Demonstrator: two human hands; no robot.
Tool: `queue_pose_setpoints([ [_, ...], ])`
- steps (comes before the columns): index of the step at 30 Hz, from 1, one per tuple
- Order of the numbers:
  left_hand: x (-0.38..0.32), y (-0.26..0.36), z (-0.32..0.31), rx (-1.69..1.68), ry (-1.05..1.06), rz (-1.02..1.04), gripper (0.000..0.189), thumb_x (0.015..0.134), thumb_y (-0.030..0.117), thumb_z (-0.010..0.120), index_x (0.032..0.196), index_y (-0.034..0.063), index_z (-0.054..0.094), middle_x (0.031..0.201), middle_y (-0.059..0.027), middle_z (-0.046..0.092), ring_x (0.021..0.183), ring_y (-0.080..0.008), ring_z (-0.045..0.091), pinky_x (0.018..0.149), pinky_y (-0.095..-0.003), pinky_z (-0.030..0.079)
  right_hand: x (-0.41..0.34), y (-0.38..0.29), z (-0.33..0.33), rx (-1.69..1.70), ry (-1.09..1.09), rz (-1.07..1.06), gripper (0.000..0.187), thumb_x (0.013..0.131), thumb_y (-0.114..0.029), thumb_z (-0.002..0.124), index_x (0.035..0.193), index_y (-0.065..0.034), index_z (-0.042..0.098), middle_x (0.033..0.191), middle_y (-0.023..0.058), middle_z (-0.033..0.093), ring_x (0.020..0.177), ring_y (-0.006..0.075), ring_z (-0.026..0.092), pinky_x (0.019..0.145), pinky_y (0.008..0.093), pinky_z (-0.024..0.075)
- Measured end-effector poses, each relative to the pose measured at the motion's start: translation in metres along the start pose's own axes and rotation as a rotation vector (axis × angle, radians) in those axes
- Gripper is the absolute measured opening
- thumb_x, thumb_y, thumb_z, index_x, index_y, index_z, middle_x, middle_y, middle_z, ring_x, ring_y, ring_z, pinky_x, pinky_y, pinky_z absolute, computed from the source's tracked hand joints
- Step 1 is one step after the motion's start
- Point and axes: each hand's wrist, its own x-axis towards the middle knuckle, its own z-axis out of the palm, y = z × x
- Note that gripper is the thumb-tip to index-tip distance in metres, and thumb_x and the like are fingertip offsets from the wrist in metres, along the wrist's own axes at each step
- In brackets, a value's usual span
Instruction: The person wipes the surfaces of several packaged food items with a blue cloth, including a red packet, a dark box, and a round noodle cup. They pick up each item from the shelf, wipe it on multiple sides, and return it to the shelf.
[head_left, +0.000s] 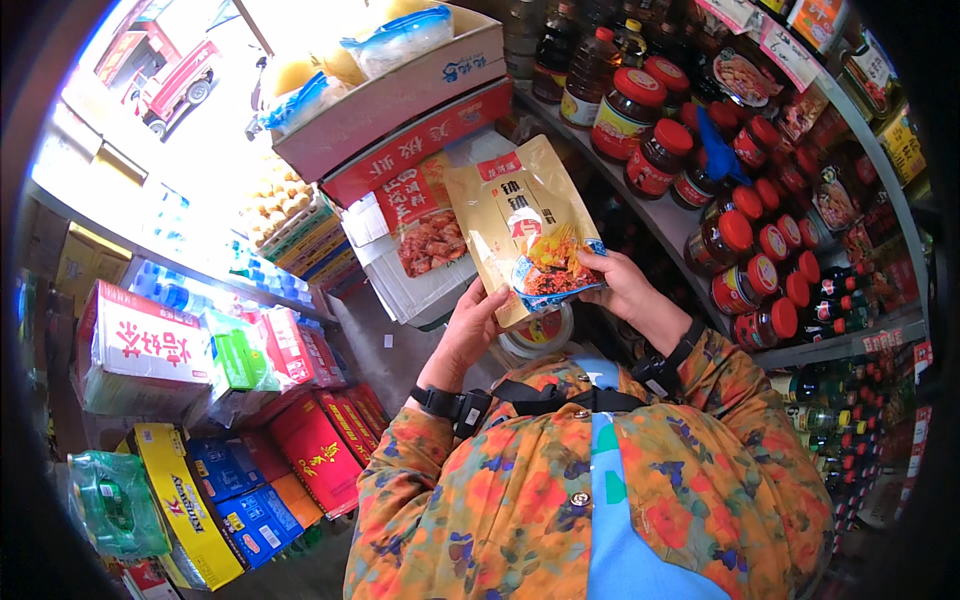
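Note:
Both hands hold up a gold seasoning pouch (491, 210) printed with a picture of food in a blue-and-white bowl. My left hand (471, 330) grips its lower left corner, with the thumb on the front. My right hand (619, 285) pinches the lower right edge, thumb over the printed bowl. Behind the pouch, a red food packet (431, 240) with a picture of meat lies on a whitish carton (397, 289). Below the pouch, a round tub (559, 330) is partly covered by it and by my left hand.
Red-lidded sauce jars (651, 157) and dark bottles crowd the shelf (675, 221) at right. An open carton (397, 101) with plastic-wrapped goods stands at the top. Eggs (281, 199) sit on stacked trays. Drink cartons (142, 360) and a green bottle pack (116, 502) fill the left.

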Motion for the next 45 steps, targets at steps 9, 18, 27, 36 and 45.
queue_pose_setpoints([
  [9, 0.019, 0.019, -0.012, 0.017, 0.267, -0.009, 0.045, 0.097, 0.020, 0.059, 0.137, 0.0089, 0.041, 0.131, -0.0092, 0.056, 0.113, -0.0252, 0.060, 0.089, -0.0493, 0.056, 0.077, -0.009, 0.023, -0.062, -0.164, 0.127, 0.031, 0.097, -0.027, 0.059, 0.120, -0.0070, 0.059, 0.108, 0.0070, 0.069, 0.091, 0.0182, 0.068, 0.071, 0.0354, 0.0568],
  [18, 0.064, 0.031, -0.037, 0.075, 0.394, 0.046, 0.038, 0.098, 0.016, 0.057, 0.133, 0.0115, 0.045, 0.126, -0.0071, 0.057, 0.109, -0.0245, 0.060, 0.081, -0.0453, 0.058, 0.093, -0.001, 0.015, 0.041, -0.106, 0.012, 0.026, 0.097, -0.023, 0.057, 0.117, -0.0050, 0.058, 0.106, 0.0104, 0.065, 0.094, 0.0242, 0.064, 0.079, 0.0406, 0.0567],
  [27, 0.103, 0.036, -0.056, 0.034, 0.409, 0.072, 0.037, 0.095, 0.010, 0.059, 0.131, 0.0075, 0.048, 0.123, -0.0093, 0.058, 0.109, -0.0263, 0.059, 0.086, -0.0492, 0.056, 0.052, 0.019, -0.064, 0.277, -0.128, 0.051, 0.025, 0.099, -0.020, 0.056, 0.119, -0.0057, 0.059, 0.106, 0.0125, 0.069, 0.094, 0.0243, 0.067, 0.077, 0.0386, 0.0556],
  [36, 0.099, 0.027, -0.074, 1.637, 0.281, 0.440, 0.056, 0.086, 0.030, 0.073, 0.138, 0.0161, 0.056, 0.116, -0.0204, 0.066, 0.107, -0.0343, 0.063, 0.093, -0.0416, 0.047, -0.025, 0.057, -0.139, 0.557, 0.013, -0.016, 0.022, 0.094, -0.021, 0.061, 0.109, -0.0058, 0.067, 0.093, 0.0093, 0.072, 0.082, 0.0207, 0.069, 0.074, 0.0376, 0.0558],
  [45, 0.089, 0.004, -0.085, 0.315, 0.472, 0.300, 0.073, 0.086, 0.005, 0.070, 0.145, -0.0026, 0.027, 0.137, -0.0192, 0.040, 0.120, -0.0271, 0.049, 0.092, -0.0379, 0.052, -0.089, 0.004, -0.139, 0.486, 0.071, -0.275, 0.021, 0.099, -0.021, 0.056, 0.110, -0.0050, 0.064, 0.092, 0.0063, 0.070, 0.079, 0.0158, 0.067, 0.072, 0.0316, 0.0542],
])
